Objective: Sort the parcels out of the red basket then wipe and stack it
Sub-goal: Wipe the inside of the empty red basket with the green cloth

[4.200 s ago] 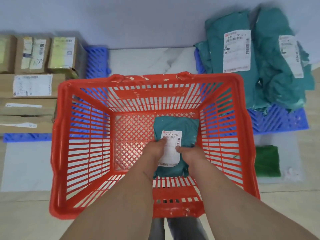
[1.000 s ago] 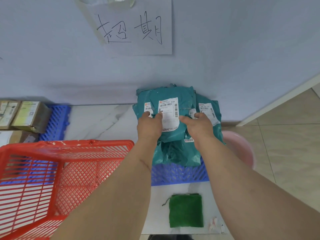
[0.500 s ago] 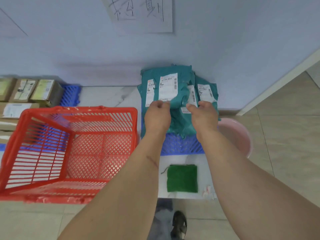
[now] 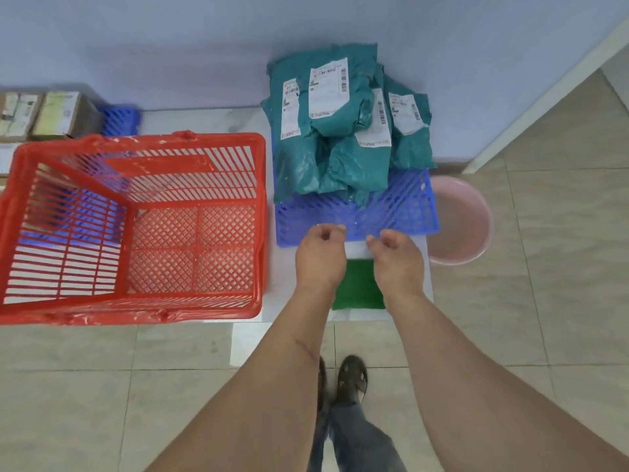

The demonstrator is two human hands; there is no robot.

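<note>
the fingers of both hands are curled loosely inward and hold nothing now: the left hand (image 4: 320, 257) and right hand (image 4: 396, 258) hang side by side, close but not touching, above the near edge of the blue pallet (image 4: 391, 212) and over the green cloth (image 4: 357, 284) that lies just below them. half a second ago those same fingers were pinched on the lower edge of a teal parcel at the pile; they have let go and drawn back toward the body. that parcel now rests on top of the teal parcels (image 4: 343, 131), label up, leaning with the others against the wall at the back of the pallet. to the left, just beside the pallet, the red basket (image 4: 136, 304) sits on the floor with its mesh bottom bare, where a few seconds ago it held that one bag. so the sorting looks finished, i judge, and the wiping comes next: the cloth is the nearest thing to either hand. a pink basin (image 4: 476, 226) stands at the pallet's right, and cardboard boxes (image 4: 51, 114) sit at the far left, beyond the basket.
</note>
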